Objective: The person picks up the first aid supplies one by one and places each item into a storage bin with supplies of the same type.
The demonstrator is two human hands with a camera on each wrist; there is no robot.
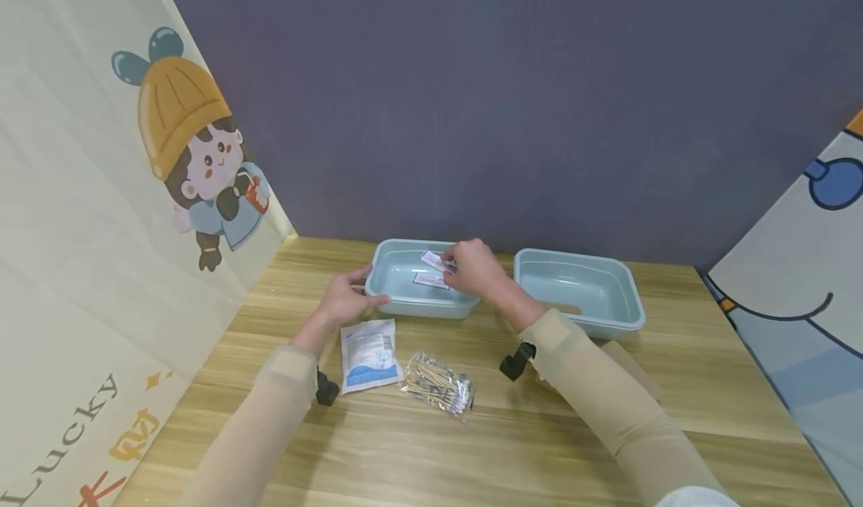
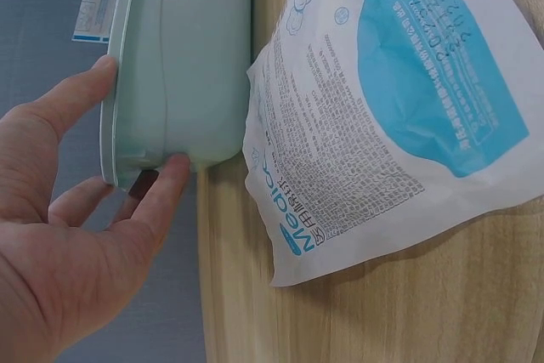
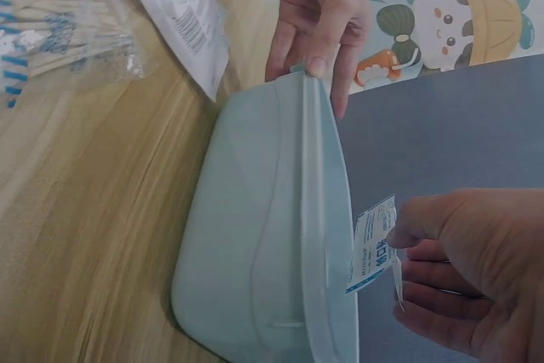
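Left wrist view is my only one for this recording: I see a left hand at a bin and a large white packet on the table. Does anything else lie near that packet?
Observer: Yes. In the head view a clear bag of cotton swabs lies just to the right of the white packet.
Operator: Is the bin that the left hand touches the only one?
Observer: No. A second bin stands to the right of the bin at the left hand.
Operator: How many small printed packets show by the right hand?
Observer: Two small printed packets show at the fingertips of the right hand in the head view.
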